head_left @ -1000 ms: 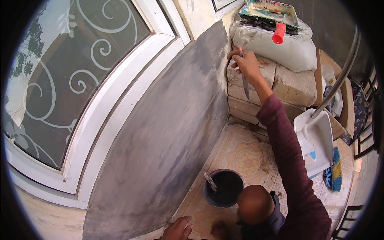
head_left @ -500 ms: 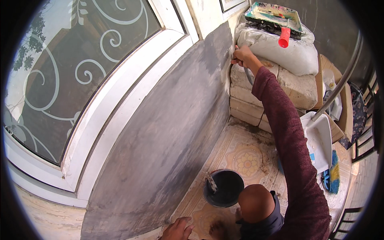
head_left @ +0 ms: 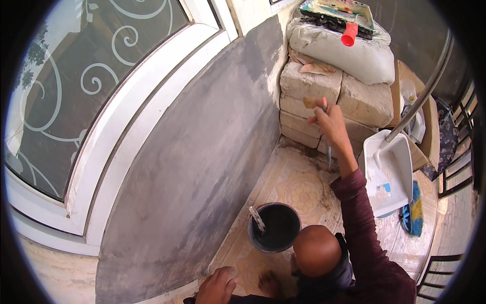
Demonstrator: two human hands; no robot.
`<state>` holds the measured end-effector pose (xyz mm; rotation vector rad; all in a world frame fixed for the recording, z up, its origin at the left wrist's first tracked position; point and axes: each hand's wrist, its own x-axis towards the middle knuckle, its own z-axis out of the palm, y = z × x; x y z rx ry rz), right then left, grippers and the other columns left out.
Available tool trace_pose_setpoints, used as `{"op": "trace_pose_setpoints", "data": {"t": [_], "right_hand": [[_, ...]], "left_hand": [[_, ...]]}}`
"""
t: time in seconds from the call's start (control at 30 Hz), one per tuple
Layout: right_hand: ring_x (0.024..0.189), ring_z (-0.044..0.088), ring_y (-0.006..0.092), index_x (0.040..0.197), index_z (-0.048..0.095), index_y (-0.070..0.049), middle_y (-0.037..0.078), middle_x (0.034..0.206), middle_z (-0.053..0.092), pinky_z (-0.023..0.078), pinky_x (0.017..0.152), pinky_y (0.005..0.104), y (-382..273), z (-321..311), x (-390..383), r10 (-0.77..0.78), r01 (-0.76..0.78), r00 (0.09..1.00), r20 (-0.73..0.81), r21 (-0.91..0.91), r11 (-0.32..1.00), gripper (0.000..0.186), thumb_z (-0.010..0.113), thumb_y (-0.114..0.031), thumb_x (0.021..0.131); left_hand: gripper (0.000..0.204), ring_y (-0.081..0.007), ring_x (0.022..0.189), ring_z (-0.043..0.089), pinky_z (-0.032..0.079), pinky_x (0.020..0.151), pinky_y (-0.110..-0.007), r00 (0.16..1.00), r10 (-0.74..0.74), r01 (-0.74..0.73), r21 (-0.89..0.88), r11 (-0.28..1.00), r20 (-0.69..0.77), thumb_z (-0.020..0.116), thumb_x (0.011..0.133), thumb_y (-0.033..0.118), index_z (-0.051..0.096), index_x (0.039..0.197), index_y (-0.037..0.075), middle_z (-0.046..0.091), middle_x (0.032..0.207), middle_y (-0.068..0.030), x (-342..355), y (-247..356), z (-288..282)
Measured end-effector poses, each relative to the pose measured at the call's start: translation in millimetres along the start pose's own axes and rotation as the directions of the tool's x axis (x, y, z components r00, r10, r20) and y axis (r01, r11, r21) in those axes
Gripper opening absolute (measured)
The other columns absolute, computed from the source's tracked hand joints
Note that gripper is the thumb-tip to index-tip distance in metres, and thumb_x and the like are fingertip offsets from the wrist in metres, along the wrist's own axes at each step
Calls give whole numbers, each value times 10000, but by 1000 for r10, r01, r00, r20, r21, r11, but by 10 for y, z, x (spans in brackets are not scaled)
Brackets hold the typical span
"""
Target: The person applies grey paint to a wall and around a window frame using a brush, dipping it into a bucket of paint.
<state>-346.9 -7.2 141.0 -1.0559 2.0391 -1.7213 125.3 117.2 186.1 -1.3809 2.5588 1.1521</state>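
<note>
My right hand (head_left: 331,126) is closed round a flat hand tool (head_left: 310,103) with a tan, squarish end and a thin grey part reaching down past my wrist; its exact kind is unclear. It hovers in front of stacked pale blocks (head_left: 310,83), off the wall. Low down by the wall's foot, my left hand (head_left: 217,286) has its fingers loosely bent and holds nothing visible. Between wall and knee stands a dark bucket (head_left: 293,243), a whitish, crusted stick (head_left: 257,219) leaning in it. The grey wall (head_left: 197,147) looks freshly coated, with darker patches.
On the blocks lies a white sack (head_left: 344,58), topped by a stained paint tray (head_left: 362,17) and a red roller handle (head_left: 349,34). To the right are a white dustpan (head_left: 387,172), a blue-yellow brush (head_left: 415,210) and a cardboard box (head_left: 430,126). My bent knee (head_left: 317,252) is beside the bucket.
My right hand has come down and away from the wall's far upper edge, with the tool in it. My left hand has risen slightly into view. The whole view has shifted a little.
</note>
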Motion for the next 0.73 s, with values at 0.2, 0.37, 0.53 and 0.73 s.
{"op": "trace_pose_setpoints", "data": {"t": [0.2, 0.37, 0.53, 0.73], "right_hand": [[776, 659, 357, 824, 626, 83, 247, 704, 606, 480, 741, 450, 577, 143, -95, -33, 35, 999, 11, -441, 897, 334, 505, -222, 887], [837, 611, 390, 910, 656, 49, 252, 738, 594, 471, 764, 462, -36, 118, -559, -236, 149, 969, -76, -579, 801, 387, 512, -310, 935], [643, 623, 245, 977, 656, 48, 162, 654, 586, 495, 658, 382, -399, -20, -983, 28, 31, 930, 366, -155, 987, 439, 537, -374, 945], [656, 693, 216, 1054, 689, 9, 105, 778, 713, 515, 611, 339, -86, 147, -1421, 131, 112, 562, 817, -232, 966, 482, 631, -452, 927]], "left_hand": [[286, -335, 974, 663, 522, 840, -387, 999, -12, 17, 114, 993, -39, 643, 916, 132, 580, 1155, -11, 654, 1085, -190, -2, 93, 10], [373, -446, 1127, 542, 443, 945, -455, 1000, 28, -28, 29, 999, -14, 508, 953, 169, 505, 1291, 13, 553, 1259, -250, -121, 17, -17], [356, -421, 1131, 554, 453, 940, -436, 997, 10, -4, 79, 997, -71, 551, 944, 182, 532, 1260, 20, 565, 1244, -241, -199, -23, 20], [362, -308, 1027, 651, 517, 899, -408, 988, 101, -71, 237, 969, -113, 666, 932, 289, 565, 1183, 49, 658, 1162, -94, -228, -35, 79]]}}
